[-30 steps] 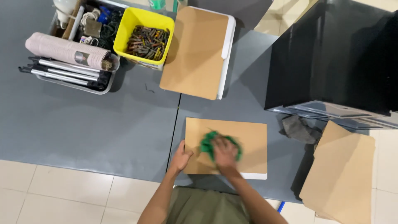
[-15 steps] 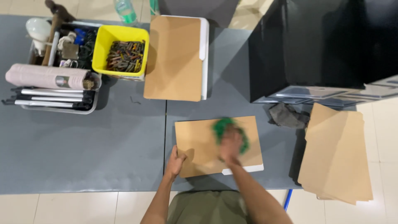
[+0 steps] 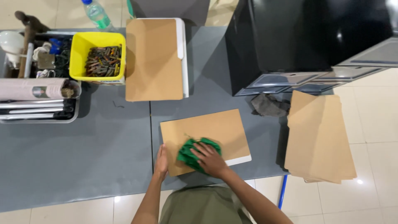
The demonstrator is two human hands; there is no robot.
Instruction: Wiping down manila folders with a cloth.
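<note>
A tan board panel lies flat on the grey mat right in front of me. My right hand presses a crumpled green cloth onto the panel's near part. The fingers of that hand are curled over the cloth. My left hand rests flat on the panel's near left corner, fingers together, holding nothing.
A second tan panel on a white board lies further back. A yellow bin of small metal parts, a tray with a paper roll and tools, a black cabinet, a grey rag and a stack of tan panels surround it.
My right hand and the green cloth slid from the panel's far middle back toward its near left part. My left hand stayed at the near left corner.
</note>
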